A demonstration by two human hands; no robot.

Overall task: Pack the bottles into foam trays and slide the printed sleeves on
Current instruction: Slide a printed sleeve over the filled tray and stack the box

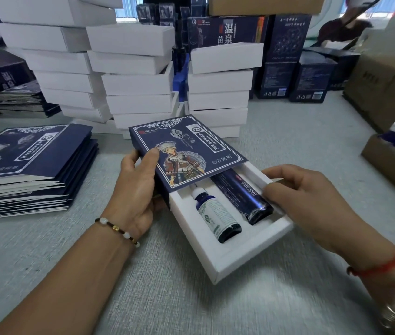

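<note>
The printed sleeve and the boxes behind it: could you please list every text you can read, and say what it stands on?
"苗阿姐": printed sleeve, lower right corner, beside a round logo.
"温泉": dark box behind the white stacks; a "苗" stands below it, the rest is hidden.
Sleeve's vertical title columns and red seal: too blurred to read.
Small bottle label and tall bottle print: too small to read.
Flat sleeve stack: blurred.
</note>
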